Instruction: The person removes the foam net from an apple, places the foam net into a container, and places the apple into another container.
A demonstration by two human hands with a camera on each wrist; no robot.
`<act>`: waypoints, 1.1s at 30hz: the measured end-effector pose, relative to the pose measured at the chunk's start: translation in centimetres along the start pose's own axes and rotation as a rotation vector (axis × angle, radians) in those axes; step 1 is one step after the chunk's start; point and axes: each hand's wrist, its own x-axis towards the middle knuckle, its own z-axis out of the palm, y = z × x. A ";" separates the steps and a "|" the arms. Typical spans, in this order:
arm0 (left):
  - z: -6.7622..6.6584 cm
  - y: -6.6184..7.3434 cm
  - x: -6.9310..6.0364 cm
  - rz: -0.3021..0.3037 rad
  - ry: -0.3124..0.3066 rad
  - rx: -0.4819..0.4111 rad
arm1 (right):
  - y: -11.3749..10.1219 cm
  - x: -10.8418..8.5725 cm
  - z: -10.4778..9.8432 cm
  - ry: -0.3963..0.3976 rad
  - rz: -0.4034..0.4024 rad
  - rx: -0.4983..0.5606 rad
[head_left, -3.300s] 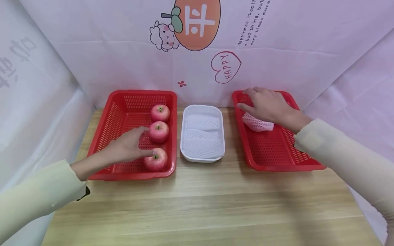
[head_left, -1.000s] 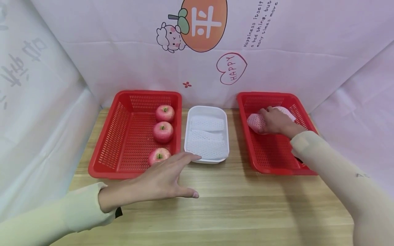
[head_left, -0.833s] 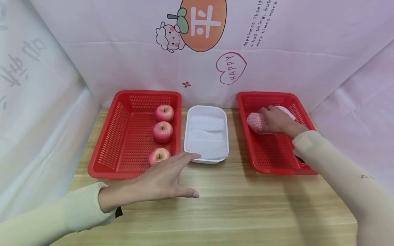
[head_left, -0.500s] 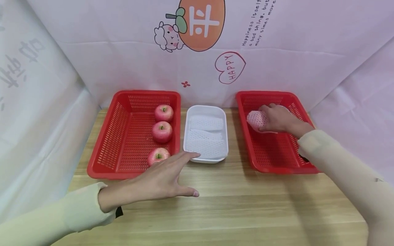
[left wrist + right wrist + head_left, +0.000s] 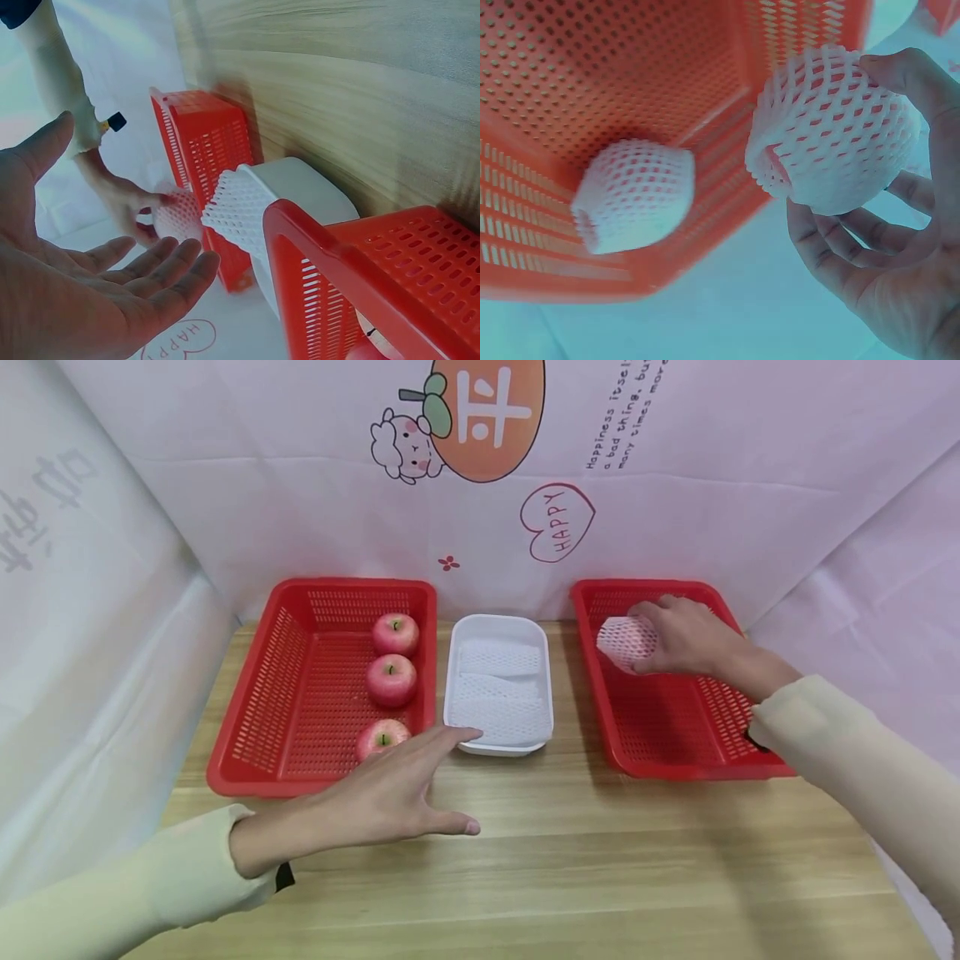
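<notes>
My right hand [image 5: 693,639] grips an apple in a white foam net [image 5: 626,643] above the right red basket [image 5: 652,731]. The right wrist view shows thumb and fingers around this netted apple [image 5: 836,131]. A second netted apple [image 5: 636,196] lies in the basket; in the head view my hand hides it. My left hand [image 5: 367,797] hovers at the left red basket's [image 5: 322,685] front right corner, holding nothing, thumb spread from extended fingers. Its fingertips reach over the near edge of a white tray [image 5: 447,685] of flattened foam nets [image 5: 498,702].
Bare apples stand along the left basket's right side: a far one [image 5: 395,635], a middle one [image 5: 392,680] and a near one [image 5: 381,737] partly behind my left hand. A wooden table [image 5: 525,877] carries everything. White printed cloth [image 5: 360,527] walls the back and sides.
My left hand has come out from over the apples, toward me and right, then stayed there. My right hand has taken hold of a netted apple and lifted it slightly.
</notes>
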 end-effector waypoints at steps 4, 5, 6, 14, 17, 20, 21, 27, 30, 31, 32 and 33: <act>-0.1 0.0 -0.1 -0.008 0.003 -0.016 | -1.8 -0.9 -1.1 0.029 -0.042 0.003; -0.1 -0.1 -0.1 -0.008 0.006 -0.021 | -2.3 -1.1 -1.4 0.040 -0.060 0.007; -0.2 -0.1 -0.2 -0.006 0.009 -0.026 | -2.8 -1.3 -1.7 0.052 -0.079 0.012; 0.0 -0.2 -0.5 -0.004 0.027 -0.045 | -6.7 -2.5 -2.6 0.100 -0.197 0.041; 0.2 -0.2 -0.8 -0.012 0.030 -0.050 | -8.1 -3.0 -2.5 0.118 -0.239 0.036; 0.3 -0.3 -1.0 -0.024 0.030 -0.059 | -9.5 -3.5 -2.1 0.138 -0.287 0.019; 0.4 -0.3 -1.1 -0.029 0.031 -0.067 | -9.9 -3.7 -1.9 0.146 -0.300 0.014; 0.7 -0.7 -1.7 -0.027 0.026 -0.121 | -12.9 -5.1 -0.5 0.149 -0.359 -0.002; 0.8 -0.8 -1.9 -0.011 0.030 -0.132 | -14.3 -5.7 0.5 0.121 -0.380 -0.008; 0.8 -0.8 -1.9 -0.005 0.034 -0.131 | -14.7 -6.0 0.9 0.111 -0.386 -0.013; 0.8 -0.8 -1.9 -0.002 0.036 -0.132 | -15.1 -6.2 1.3 0.104 -0.396 -0.015; 0.8 -0.8 -1.9 -0.001 0.038 -0.134 | -15.5 -6.5 1.7 0.096 -0.404 -0.020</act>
